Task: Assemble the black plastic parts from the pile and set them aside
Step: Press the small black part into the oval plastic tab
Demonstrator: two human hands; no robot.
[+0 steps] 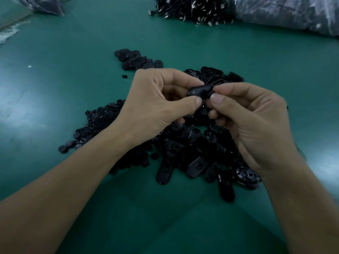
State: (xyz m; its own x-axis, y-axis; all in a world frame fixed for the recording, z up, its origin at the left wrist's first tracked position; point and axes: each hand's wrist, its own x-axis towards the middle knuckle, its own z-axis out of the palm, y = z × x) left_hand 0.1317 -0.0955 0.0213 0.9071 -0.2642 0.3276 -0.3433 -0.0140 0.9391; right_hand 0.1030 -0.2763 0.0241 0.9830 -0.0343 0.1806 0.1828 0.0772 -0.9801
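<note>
I hold one oblong part (200, 90) above the pile (192, 149), between both hands.

1. My left hand (156, 107) pinches the part's left end, thumb below and curled forefinger on top.
2. My right hand (253, 129) pinches the right end, thumb and forefinger tips closed on it, the other fingers curled under.
3. The part lies roughly level, glossy face up.

Whether a second piece sits between my fingertips, I cannot tell.

The pile lies on the green table (73, 52) beneath my hands. It has oblong parts on the right and near side and small round pieces (95, 121) on the left. A small group (137, 59) of oblong parts lies apart, beyond my left hand.

At the far edge lie cables (190, 10) in a heap, with a clear bag (293, 13) to their right.
</note>
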